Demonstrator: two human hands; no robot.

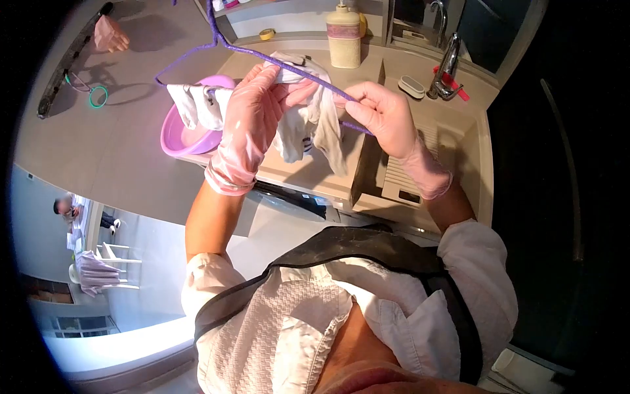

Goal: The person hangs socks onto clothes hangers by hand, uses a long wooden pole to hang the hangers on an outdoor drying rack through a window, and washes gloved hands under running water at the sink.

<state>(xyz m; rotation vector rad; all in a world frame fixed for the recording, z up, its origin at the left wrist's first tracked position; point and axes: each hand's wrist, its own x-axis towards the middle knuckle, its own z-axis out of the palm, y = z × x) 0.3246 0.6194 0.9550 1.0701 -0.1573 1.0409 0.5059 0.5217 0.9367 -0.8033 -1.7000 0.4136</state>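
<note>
Both hands wear thin pink gloves. My right hand (387, 118) is closed on the right end of a purple clothes hanger (298, 65), which is held up over the counter. My left hand (256, 108) is at the hanger's middle, its fingers closed around a white sock (289, 72) beside the upper bar. Another white sock (190, 105) hangs at the hanger's left side. More white and greyish socks (328, 134) dangle between my hands. Parts of the lower bar are hidden by the cloth and my left hand.
A purple basin (172, 134) stands behind my left hand. A sink (446, 151) with a ribbed washboard and tap (449, 62) is at the right. A pump bottle (344, 39) and soap dish (412, 87) sit at the back. A pink glove (111, 34) hangs at the left wall; a person (65, 207) is far left.
</note>
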